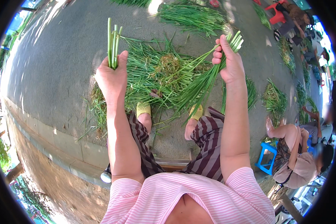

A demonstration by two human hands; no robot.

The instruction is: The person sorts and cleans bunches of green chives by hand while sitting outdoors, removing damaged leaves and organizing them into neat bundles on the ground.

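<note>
My left hand (113,74) is closed round several thick green stalks (114,44), held upright with their ends above the fist. At the right, my right hand (228,57) grips a bundle of long green stems (210,75); the pale cut ends stick out above the thumb and the thin leaves hang down to the left. Between and beyond my hands, a loose heap of green stems (145,67) lies on the pavement, with a tangle of dry yellowish leaves (168,67) on top. A brown dry leaf (156,93) rests near the heap's lower edge.
My feet in yellow slippers (143,108) are at the near edge of the heap. Another green pile (191,16) lies farther off. On the right, a person (296,156) sits by a blue plastic stool (266,158), near smaller piles (275,96). A kerb (58,156) runs along the left.
</note>
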